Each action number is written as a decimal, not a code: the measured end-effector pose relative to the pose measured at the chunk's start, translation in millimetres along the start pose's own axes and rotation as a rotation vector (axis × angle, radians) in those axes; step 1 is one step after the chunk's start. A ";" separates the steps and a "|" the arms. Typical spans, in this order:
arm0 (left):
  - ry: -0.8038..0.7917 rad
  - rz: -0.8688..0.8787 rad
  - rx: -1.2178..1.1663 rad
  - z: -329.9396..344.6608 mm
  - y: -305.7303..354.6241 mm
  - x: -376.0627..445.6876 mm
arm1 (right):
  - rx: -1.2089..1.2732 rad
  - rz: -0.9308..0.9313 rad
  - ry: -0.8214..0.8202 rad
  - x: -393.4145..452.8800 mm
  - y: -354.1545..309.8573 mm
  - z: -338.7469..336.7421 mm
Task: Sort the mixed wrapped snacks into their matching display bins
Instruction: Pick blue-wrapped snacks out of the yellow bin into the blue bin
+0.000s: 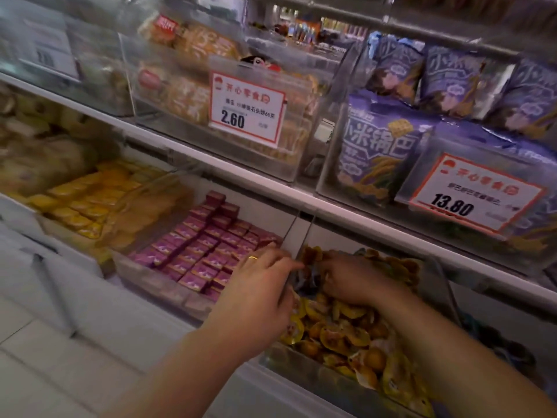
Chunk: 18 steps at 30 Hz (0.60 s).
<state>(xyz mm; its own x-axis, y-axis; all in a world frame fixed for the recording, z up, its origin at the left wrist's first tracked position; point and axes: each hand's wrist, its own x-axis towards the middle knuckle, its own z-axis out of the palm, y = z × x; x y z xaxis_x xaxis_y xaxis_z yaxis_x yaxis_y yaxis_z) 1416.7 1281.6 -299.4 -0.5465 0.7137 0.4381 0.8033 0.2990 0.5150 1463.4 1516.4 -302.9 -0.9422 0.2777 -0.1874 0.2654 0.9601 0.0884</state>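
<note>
A clear bin (304, 366) on the lower shelf holds several loose yellow-orange wrapped snacks (346, 336). Both hands reach into its far end. My left hand (259, 285), with a ring on one finger, curls its fingers over the bin's left wall and pinches a dark blue wrapper (304, 280). My right hand (349, 280) lies knuckles-up on the pile, its fingers curled round the same dark wrapper and some yellow packs. To the left, another clear bin (156, 285) holds neat rows of purple-pink wrapped snacks (205, 245).
Further left sit bins of yellow wrapped snacks (81, 203). The upper shelf (271, 188) overhangs the bins and carries biscuit packs (187, 95) behind a 2.60 price tag (247, 108), and purple bags (379, 152) behind a 13.80 tag (473, 194). White floor tiles lie at lower left.
</note>
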 end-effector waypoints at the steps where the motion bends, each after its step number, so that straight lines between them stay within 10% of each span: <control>1: -0.003 0.000 0.000 -0.4 -0.4 -0.5 | -0.021 0.010 -0.005 -3.7 7.0 -3.9; 18: 0.001 -0.024 -0.028 8.6 1.2 1.2 | 0.273 -0.027 -0.136 4.1 -30.9 -10.7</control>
<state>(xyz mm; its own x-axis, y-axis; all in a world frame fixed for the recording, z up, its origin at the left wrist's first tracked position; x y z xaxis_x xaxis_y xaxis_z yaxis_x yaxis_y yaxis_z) 1419.0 1288.3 -304.6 -0.5660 0.7059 0.4259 0.7830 0.2986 0.5457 1449.2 1487.5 -295.9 -0.9186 0.2366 -0.3165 0.3033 0.9356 -0.1808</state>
